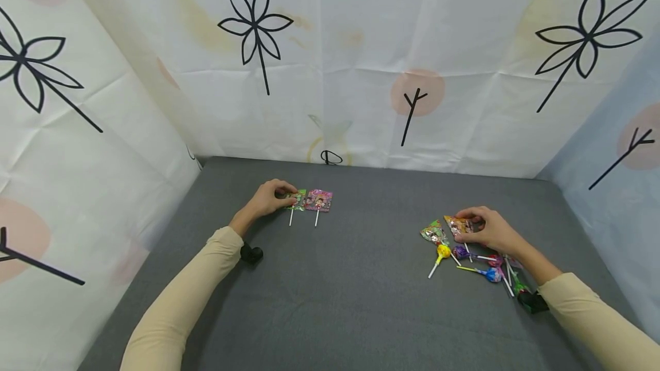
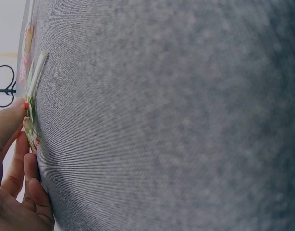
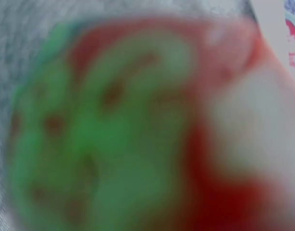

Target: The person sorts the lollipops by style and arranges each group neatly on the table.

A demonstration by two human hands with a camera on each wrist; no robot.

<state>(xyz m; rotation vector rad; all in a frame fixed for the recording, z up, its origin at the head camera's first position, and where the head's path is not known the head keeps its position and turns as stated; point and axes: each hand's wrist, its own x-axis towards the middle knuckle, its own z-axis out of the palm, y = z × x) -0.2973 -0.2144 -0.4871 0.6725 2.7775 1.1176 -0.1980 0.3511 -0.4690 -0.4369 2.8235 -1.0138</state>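
At the back left of the table, my left hand (image 1: 269, 198) pinches the edge of a flat green-wrapped lollipop (image 1: 301, 197) between thumb and fingers. Its white stick points toward me. A pink-wrapped lollipop (image 1: 319, 200) lies right beside it. In the left wrist view, the thumb and fingers sit on either side of the green wrapper (image 2: 31, 126). Over on the right, my right hand (image 1: 490, 231) grips an orange-wrapped lollipop (image 1: 456, 224) by its packet. A green-and-orange packet lollipop (image 1: 435, 232) lies just left of it. A blurred green and red wrapper (image 3: 109, 130) fills the right wrist view.
Below the right hand lie several round lollipops, among them a yellow one (image 1: 443, 252), a purple one (image 1: 460, 252) and a blue one (image 1: 493, 275). A grey cloth (image 1: 350, 296) covers the table. Patterned white curtains (image 1: 356, 33) stand behind and at both sides.
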